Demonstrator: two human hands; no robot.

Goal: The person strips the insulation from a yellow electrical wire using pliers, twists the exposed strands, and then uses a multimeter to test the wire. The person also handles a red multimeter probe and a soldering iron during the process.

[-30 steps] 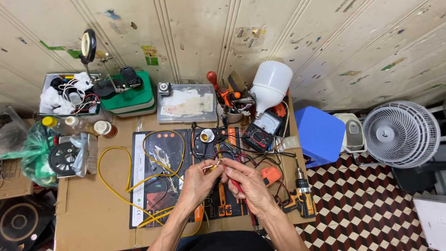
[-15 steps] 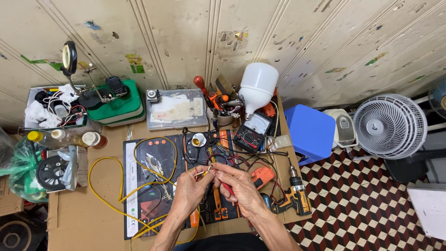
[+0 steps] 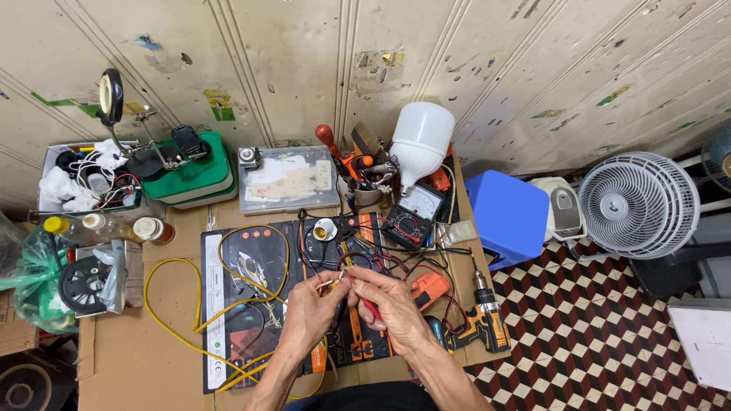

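- Left hand (image 3: pixel 308 313): fingers pinched narrow on the end of a thin wire (image 3: pixel 329 284), held above the black work mat (image 3: pixel 251 304).
- Right hand (image 3: pixel 396 304): fingertips closed on the same wire end, meeting the left fingertips; a red-handled tool (image 3: pixel 371 308) lies in the palm, its tip hidden.
- Wire location: held between both hands over the mat's middle, just below a small white lamp socket (image 3: pixel 325 228).
- Yellow cable (image 3: pixel 179 304): loops across the mat's left part and the cardboard tabletop (image 3: pixel 129 358), passing under the left forearm.
- Multimeter (image 3: pixel 413 217): rests at the mat's upper right corner, red and black leads trailing toward the hands.
- Orange device (image 3: pixel 428 288) and cordless drill (image 3: pixel 483 320): lie just right of the right hand, near the table edge.
- White bulb (image 3: pixel 422 143): stands behind the multimeter, beside a tool cup (image 3: pixel 365 179).
- Clear plastic case (image 3: pixel 288 180): sits at the back; green box (image 3: pixel 190 171) to its left carries a magnifier stand (image 3: pixel 113 99).
- Blue stool (image 3: pixel 510 217) and white fan (image 3: pixel 638 204): on the chequered floor to the right, well apart from the hands.
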